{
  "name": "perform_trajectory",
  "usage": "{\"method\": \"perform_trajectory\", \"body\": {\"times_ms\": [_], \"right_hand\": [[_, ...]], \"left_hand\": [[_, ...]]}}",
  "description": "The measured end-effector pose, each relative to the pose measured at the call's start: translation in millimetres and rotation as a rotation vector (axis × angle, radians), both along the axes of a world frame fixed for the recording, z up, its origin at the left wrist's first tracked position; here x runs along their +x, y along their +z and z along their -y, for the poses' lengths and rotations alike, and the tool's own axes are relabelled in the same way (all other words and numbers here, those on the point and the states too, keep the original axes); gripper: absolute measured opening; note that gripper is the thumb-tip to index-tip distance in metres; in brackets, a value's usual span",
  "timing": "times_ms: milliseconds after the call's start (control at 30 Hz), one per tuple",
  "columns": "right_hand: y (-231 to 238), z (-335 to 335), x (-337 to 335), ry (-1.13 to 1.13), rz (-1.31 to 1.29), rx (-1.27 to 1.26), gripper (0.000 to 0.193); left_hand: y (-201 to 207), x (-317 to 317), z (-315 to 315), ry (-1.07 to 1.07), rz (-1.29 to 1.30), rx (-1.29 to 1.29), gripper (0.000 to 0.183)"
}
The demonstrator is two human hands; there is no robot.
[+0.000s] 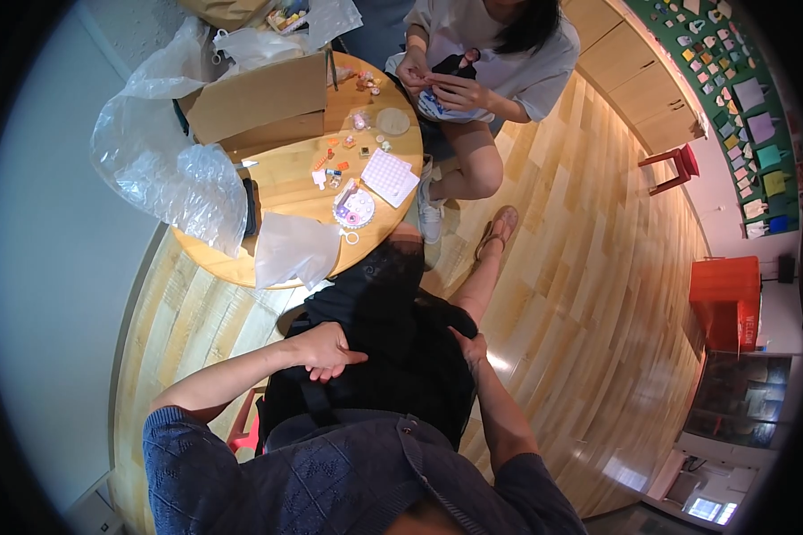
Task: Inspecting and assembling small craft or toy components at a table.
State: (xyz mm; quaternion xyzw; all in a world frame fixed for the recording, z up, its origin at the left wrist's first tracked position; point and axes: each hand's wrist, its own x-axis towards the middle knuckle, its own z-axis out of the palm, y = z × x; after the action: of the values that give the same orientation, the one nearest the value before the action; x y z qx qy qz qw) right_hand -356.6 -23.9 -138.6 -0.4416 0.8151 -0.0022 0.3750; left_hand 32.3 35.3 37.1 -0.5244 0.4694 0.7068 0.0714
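My left hand (pixel 327 349) is over the black clothing on my lap. Its index finger stretches to the right and the others curl loosely, with nothing visible in them. At the right edge of my lap, my right hand (pixel 469 348) grips the side of the black skirt (pixel 384 366); part of its fingers is hidden by the cloth. Beyond my knees stands a round wooden table (pixel 294 169). On its near side lie a clear plastic bag (pixel 296 250), a round white decorated piece (pixel 354 206) and a lilac checked pad (pixel 390 176).
A cardboard box (pixel 259 98) and large crumpled plastic wrap (pixel 169 134) cover the table's left side. Small orange pieces (pixel 321 163) are scattered near its middle. Another person (pixel 486 80) sits at the far right, hands together. A red stool (pixel 674 168) and red box (pixel 724 303) stand farther right.
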Motion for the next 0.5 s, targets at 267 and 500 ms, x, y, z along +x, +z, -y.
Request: {"method": "perform_trajectory", "body": {"times_ms": [267,500], "right_hand": [[-9,0,-3,-0.034,0.013,-0.018,0.100],[-14,-1,-8,-0.053,0.041,0.008,0.108]], "left_hand": [[4,0,0,0.004,0.012,-0.015,0.062],[0,-2,-1,0.011,0.013,-0.018,0.061]]}}
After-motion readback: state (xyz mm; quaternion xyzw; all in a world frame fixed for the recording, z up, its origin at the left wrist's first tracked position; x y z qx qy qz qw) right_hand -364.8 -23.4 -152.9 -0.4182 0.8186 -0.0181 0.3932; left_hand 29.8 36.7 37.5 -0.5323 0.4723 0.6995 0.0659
